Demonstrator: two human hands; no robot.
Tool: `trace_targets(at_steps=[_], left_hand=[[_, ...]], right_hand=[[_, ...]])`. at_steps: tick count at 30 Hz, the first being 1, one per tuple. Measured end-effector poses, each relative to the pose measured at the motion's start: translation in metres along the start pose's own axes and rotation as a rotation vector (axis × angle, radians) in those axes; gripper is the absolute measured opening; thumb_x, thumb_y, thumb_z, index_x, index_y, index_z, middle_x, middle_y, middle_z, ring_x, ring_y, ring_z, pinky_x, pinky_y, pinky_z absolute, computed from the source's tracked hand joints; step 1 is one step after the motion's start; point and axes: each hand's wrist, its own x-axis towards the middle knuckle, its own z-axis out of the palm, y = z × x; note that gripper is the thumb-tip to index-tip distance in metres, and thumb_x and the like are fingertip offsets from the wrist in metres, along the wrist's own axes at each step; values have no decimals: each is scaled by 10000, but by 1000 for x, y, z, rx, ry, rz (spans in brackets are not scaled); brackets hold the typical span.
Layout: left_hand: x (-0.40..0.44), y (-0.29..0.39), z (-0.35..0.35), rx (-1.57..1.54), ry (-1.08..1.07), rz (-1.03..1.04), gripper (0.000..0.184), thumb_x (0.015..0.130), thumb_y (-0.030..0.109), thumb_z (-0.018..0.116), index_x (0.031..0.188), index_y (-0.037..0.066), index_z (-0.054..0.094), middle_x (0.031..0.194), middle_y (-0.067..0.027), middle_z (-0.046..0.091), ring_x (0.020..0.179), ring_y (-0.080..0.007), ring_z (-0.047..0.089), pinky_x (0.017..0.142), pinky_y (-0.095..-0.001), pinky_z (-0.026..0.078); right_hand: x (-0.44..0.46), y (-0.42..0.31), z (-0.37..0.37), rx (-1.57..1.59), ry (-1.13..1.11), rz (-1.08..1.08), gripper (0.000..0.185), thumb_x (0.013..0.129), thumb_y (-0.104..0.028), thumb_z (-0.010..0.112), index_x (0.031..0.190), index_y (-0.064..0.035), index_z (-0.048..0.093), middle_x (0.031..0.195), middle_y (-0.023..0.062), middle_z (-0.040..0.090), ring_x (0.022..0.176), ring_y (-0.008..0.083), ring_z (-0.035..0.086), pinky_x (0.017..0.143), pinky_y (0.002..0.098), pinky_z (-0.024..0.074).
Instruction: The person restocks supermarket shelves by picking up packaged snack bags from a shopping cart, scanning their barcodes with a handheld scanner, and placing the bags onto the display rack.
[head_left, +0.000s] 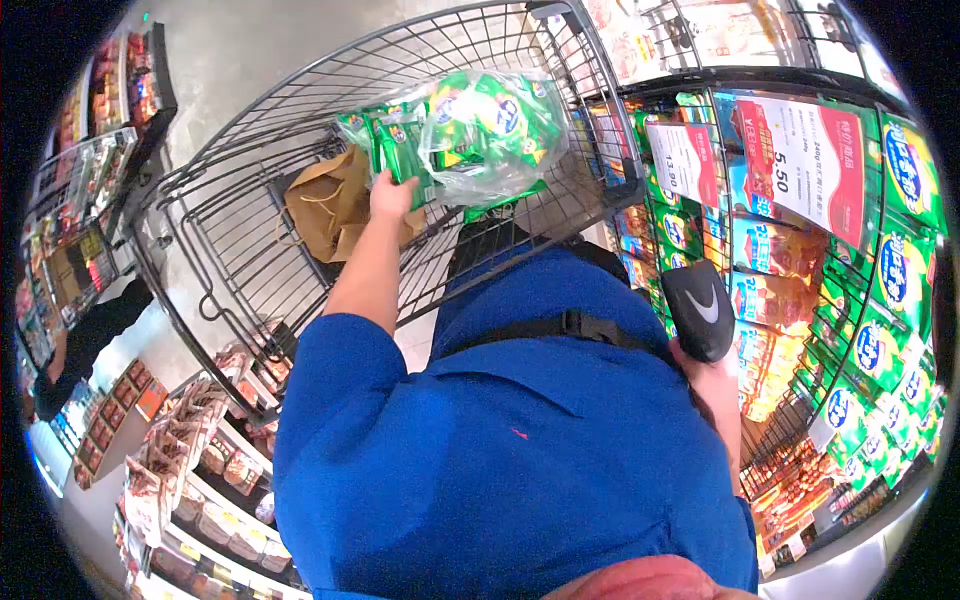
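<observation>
My left hand (393, 195) reaches into the shopping cart (400, 40), its fingers closed on the edge of a green snack packet (397, 150). Right beside it, a clear plastic bag (535, 160) filled with several green packets lies in the cart. A brown paper bag (325, 210) stands to the left of the hand, partly under my wrist. My right forearm (715, 395) hangs at my right side by the shelf rack. A black item with a white swoosh (700, 312) covers the lower end of that arm, and my right hand itself does not show.
On the right, a wire rack (715, 150) holds green and orange snack packets behind price signs (800, 160). Shelves of packaged goods (215, 480) stand at the lower left, with more shelves (125, 90) at the upper left. A dark sleeve (90, 330) shows at the left edge.
</observation>
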Motion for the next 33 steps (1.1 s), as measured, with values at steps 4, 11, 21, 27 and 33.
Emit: trace_targets(at_steps=[4, 11, 21, 27, 33], left_hand=[[-58, 30, -38, -164, 27, 164, 254, 801, 111, 697, 1010, -1, 606, 910, -84, 672, 805, -155, 618, 740, -296, 478], [-179, 165, -79, -817, -432, 411, 491, 795, 3, 663, 1248, 30, 475, 1151, -77, 611, 1029, -175, 594, 904, -327, 465], [-316, 321, 33, -1142, -1397, 676, 532, 769, 7, 670, 1266, -17, 483, 1202, -134, 596, 1095, -266, 586, 962, -407, 452], [-414, 361, 98, -974, -1181, 798, 492, 766, -52, 633, 1237, -15, 498, 1169, -135, 604, 1072, -259, 592, 951, -407, 460], [-461, 364, 144, -760, -1280, 993, 483, 828, 36, 619, 1275, -10, 445, 1207, -138, 571, 1105, -266, 561, 956, -404, 442]], right_hand=[[8, 0, -8, -50, -45, 116, 444, 740, -204, 767, 1126, -50, 609, 1047, 114, 668, 952, 203, 634, 873, 331, 474], [4, 23, -23, 422, -39, -193, 401, 765, -55, 723, 1143, -39, 588, 1068, 61, 651, 973, 141, 596, 902, 309, 450], [-83, 72, -97, 342, 148, -411, 604, 732, -17, 730, 1283, -36, 484, 1194, 106, 591, 1122, 182, 543, 972, 330, 414], [-143, 122, -128, 439, 217, -500, 566, 742, -61, 720, 1261, -30, 497, 1182, 119, 595, 1107, 190, 554, 962, 331, 421], [-183, 159, -140, 533, 225, -583, 532, 752, -104, 710, 1239, -24, 510, 1169, 132, 599, 1093, 197, 566, 953, 332, 428]])
